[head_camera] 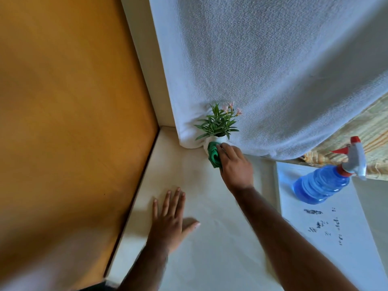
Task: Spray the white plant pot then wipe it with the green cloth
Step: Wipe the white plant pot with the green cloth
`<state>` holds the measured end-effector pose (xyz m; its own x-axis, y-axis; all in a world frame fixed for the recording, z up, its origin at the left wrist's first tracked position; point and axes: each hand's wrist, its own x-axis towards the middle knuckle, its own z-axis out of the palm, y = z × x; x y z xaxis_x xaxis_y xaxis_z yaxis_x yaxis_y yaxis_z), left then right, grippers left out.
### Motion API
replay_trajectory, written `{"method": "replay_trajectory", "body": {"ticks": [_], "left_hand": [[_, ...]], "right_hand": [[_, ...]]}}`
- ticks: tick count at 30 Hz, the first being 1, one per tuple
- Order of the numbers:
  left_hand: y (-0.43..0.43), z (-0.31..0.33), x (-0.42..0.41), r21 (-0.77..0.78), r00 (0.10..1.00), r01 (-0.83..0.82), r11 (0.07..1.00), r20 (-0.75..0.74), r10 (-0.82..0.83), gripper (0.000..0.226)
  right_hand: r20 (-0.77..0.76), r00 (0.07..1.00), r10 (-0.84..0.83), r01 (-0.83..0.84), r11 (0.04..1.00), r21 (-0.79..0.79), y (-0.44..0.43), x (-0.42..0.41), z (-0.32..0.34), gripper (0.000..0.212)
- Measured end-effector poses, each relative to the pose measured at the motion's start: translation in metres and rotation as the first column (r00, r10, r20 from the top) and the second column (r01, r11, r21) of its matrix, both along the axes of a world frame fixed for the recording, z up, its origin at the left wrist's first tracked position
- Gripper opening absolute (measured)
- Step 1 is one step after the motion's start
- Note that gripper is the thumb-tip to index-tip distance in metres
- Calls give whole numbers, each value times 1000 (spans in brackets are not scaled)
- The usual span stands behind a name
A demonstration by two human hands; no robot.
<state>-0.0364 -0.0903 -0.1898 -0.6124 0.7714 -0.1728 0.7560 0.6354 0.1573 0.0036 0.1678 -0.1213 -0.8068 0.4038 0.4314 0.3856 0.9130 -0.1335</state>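
A small white plant pot point(220, 140) with green leaves and pink flowers stands at the back of the white table, against a hanging white cloth. My right hand point(236, 166) presses the bunched green cloth point(213, 154) against the pot's front, hiding most of the pot. My left hand point(171, 219) lies flat on the table, fingers spread, holding nothing. The blue spray bottle point(323, 182) with a red and white trigger head stands to the right on a white sheet.
An orange wall point(69, 122) runs along the table's left edge. A white textured cloth point(273, 70) hangs behind the pot. A white paper with dark marks point(327, 225) lies under the bottle at right. A patterned fabric point(369, 139) shows at far right.
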Motion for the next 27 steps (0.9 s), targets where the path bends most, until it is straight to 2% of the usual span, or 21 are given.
{"method": "replay_trajectory", "body": {"ticks": [4,8,14,19,23,27], "left_hand": [[-1,-4,-1,3,1000,4,1000,-14,-4,101],[-1,-4,0,0,1000,1,1000,-7,-1,100],[-1,-2,-1,12,1000,8,1000,-26,-7,101],[0,-2,0,4,1000,-1,1000,-15,1,101],[-1,-1,0,1,1000,-4,1000,-10,4,100],[-1,1,1,15,1000,-1,1000,-2,1,100]], "right_hand": [[42,998,40,-40,999,15,0,-1,-12,51],[74,996,58,-56,998,-34,-5,4,-18,51],[-34,999,14,-16,999,-34,2,-5,-2,49],[7,999,32,-32,999,-17,5,-5,-5,47],[67,998,17,-11,996,-88,-3,6,-17,46],[16,1000,0,2,994,-108,-7,6,-13,48]]}}
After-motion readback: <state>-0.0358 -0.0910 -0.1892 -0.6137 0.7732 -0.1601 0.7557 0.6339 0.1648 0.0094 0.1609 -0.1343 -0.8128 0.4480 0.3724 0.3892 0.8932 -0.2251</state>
